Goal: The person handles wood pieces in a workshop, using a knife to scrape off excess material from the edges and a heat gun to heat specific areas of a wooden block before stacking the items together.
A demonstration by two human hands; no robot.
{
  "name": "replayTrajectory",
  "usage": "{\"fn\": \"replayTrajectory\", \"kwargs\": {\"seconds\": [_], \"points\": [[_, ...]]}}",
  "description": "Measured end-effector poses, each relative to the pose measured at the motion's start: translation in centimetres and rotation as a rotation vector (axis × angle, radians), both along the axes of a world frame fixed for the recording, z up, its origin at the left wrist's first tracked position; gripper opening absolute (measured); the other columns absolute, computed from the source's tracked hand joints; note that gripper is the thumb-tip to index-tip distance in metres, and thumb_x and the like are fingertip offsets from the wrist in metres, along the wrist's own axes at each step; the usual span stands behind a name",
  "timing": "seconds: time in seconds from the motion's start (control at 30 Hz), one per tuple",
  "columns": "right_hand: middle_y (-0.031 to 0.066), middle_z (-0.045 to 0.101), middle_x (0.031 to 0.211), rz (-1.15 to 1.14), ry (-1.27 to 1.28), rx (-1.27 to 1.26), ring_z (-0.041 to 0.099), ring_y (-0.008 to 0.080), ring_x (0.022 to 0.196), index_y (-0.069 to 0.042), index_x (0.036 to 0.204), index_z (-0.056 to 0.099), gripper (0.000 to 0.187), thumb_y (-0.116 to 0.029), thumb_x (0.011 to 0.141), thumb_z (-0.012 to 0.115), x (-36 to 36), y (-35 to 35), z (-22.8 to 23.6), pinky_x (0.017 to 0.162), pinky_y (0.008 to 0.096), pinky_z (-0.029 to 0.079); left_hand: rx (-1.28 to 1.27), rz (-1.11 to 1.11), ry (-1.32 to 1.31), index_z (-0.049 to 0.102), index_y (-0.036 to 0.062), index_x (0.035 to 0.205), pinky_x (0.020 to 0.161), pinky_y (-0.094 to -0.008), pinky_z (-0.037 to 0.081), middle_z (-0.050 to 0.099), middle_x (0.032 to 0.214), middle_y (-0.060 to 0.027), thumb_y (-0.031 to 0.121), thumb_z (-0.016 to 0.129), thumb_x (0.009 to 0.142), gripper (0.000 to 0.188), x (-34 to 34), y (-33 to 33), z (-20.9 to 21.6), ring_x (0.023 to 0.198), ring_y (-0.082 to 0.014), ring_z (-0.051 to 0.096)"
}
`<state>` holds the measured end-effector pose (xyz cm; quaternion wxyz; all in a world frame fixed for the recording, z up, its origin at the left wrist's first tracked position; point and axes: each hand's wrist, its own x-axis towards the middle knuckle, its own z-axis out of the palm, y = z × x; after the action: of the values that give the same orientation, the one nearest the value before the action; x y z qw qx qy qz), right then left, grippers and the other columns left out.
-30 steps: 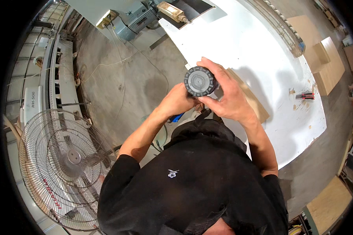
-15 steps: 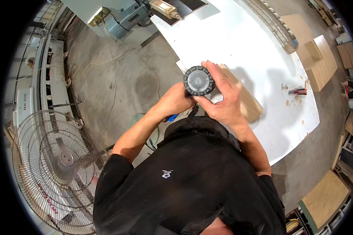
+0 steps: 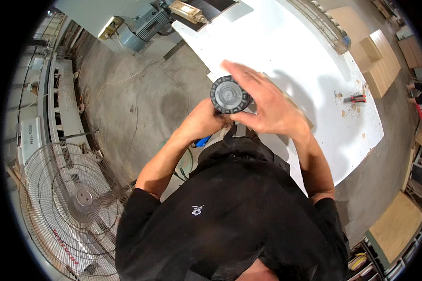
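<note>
Left hand (image 3: 202,122) grips the round black ribbed disc w/ grey centre (image 3: 229,95) from below; right hand (image 3: 267,108) flat-open beside it (blurred). Best keep it steady over the white worktop (image 3: 286,56) edge.

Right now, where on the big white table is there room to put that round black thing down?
The white table is bare in a wide patch beyond the hands, between the metal rack at its far edge and the red-handled tool with wood scraps. It is crowded near the body, where the left hand and right hand hold the round black ribbed disc.
</note>
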<state>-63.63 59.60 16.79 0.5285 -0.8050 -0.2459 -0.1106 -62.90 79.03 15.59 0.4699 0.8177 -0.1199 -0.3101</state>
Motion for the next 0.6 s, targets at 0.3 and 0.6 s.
{"fn": "replayTrajectory", "kwargs": {"seconds": [0.3, 0.6], "points": [[0.015, 0.056, 0.132, -0.39, -0.249, -0.038, 0.049, 0.0331, 0.128, -0.002, 0.136, 0.048, 0.083, -0.016, 0.063, 0.082, -2.3, 5.6, -2.6, 0.113, 0.049, 0.029, -0.136, 0.079, -0.299, 0.059, 0.0005, 0.117, 0.083, -0.0365, 0.05, 0.067, 0.106, -0.0135, 0.008, 0.062, 0.084, 0.034, -0.7, 0.8, -2.1, 0.098, -0.0216, 0.061], [0.021, 0.048, 0.139, 0.006, -0.14, -0.017, 0.038, 0.0343, 0.136, 0.003, 0.14, 0.04, 0.076, -0.012, 0.073, 0.072, -0.5, 4.6, -1.7, 0.117, 0.0474, 0.023, 0.01, 0.139, -0.149, 0.058, -0.0019, 0.117, 0.087, -0.0337, 0.047, 0.063, 0.113, -0.0098, 0.007, 0.064, 0.085, 0.034, -1.5, 2.8, -2.0, 0.103, -0.0175, 0.055]]}}
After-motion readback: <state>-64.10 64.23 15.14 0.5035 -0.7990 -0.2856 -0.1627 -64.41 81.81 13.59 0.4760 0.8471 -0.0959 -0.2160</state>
